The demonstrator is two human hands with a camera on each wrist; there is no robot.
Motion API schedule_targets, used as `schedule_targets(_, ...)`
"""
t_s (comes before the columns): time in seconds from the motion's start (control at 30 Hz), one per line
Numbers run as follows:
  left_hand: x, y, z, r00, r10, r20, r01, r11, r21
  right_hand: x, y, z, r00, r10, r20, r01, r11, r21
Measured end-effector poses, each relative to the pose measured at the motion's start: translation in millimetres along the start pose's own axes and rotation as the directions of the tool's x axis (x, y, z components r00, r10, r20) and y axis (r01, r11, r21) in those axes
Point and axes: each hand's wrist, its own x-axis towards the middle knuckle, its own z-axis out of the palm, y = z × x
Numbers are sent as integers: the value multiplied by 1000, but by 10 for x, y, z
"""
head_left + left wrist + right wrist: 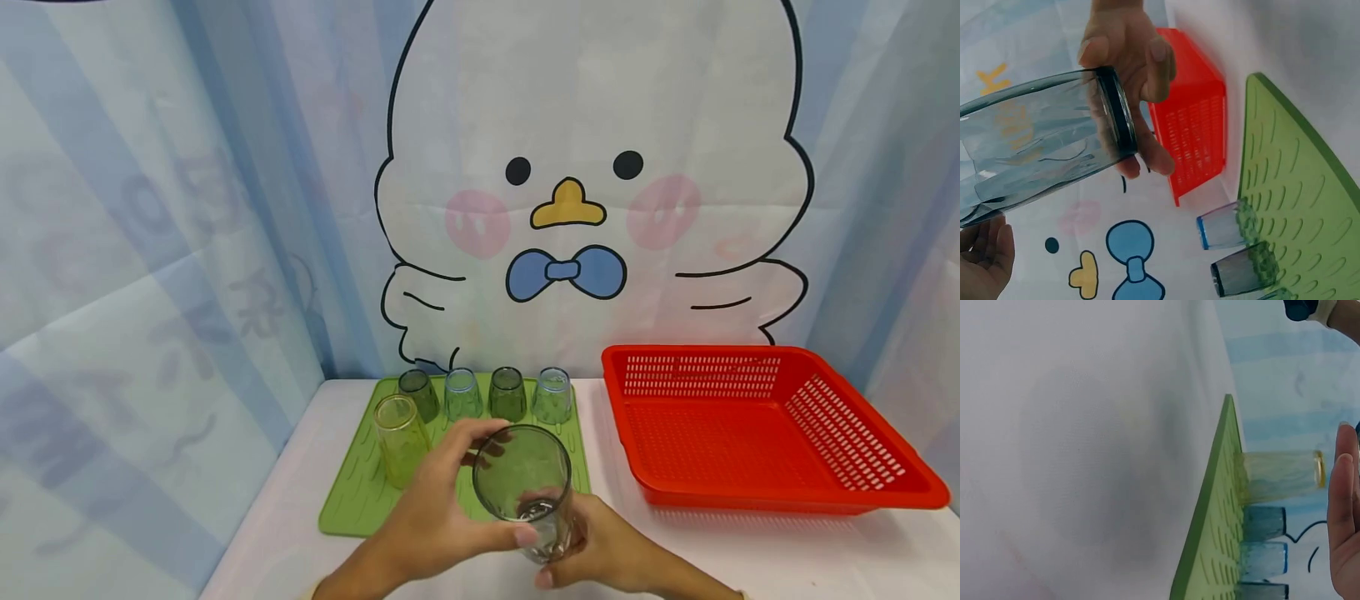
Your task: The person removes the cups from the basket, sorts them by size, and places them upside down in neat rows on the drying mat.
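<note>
A tall grey-tinted drinking glass [522, 475] is held between both hands above the table's front, its mouth tilted up toward the head camera. My left hand [435, 517] grips it near the rim, thumb on the near side and fingers behind. Around the thick base, my right hand [600, 546] curls its fingers and thumb; the left wrist view shows this right hand [1125, 56] at the base of the glass [1035, 140]. Behind them lies a green drying mat [360, 492]. A tall yellow glass [401, 442] stands on it, left of my left hand.
Several short tinted glasses [507, 396] stand in a row along the mat's back edge. To the right sits a red perforated plastic basket [637, 467]. White cloth [277, 542] covers the table, and a curtain with a cartoon bird [570, 100] hangs behind.
</note>
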Motion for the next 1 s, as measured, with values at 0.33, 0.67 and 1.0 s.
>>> schedule_targets(0.33,-67,-84,-66,999,39,13,-39,999,-37,-91,-95,-110,996,59,-64,-58,998,16)
schedule_targets(0.67,-142,-192,-131,998,2,62,2,998,-56,-193,-203,-250,992,9,-123,-1,998,67)
schedule_targets(1.0,-203,-416,-115,995,23,99,-14,996,-91,-256,-373,-329,982,-51,-181,53,999,4)
